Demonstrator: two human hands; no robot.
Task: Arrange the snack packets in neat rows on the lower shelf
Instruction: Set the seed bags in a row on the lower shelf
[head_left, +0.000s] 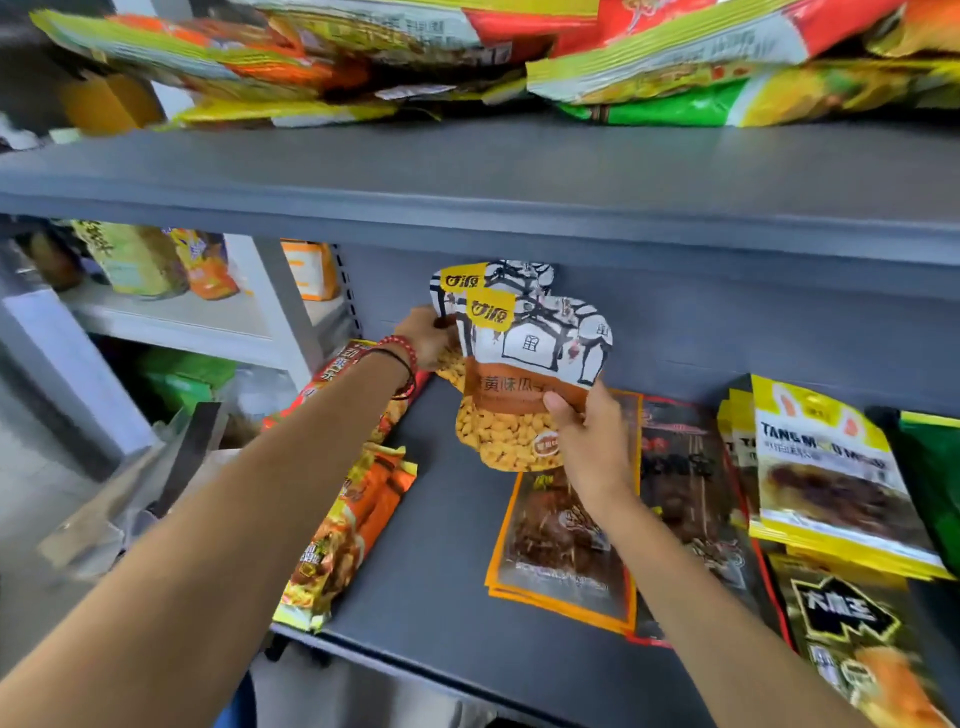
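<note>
Pinching the white-and-orange rear packet (511, 275) is the left hand (423, 338); the right hand (592, 436) grips the matching front packet (524, 364) upright.

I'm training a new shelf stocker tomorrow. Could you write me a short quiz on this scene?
1. True or false: the left hand and right hand both hold seed packets.
2. The brown packet by the right wrist: A) lies flat on the shelf, B) stands upright, C) hangs from a hook?
3. Fill in: the yellow packets are to the ____ of the brown packet.
Key: 1 true; 2 A; 3 right.
</note>
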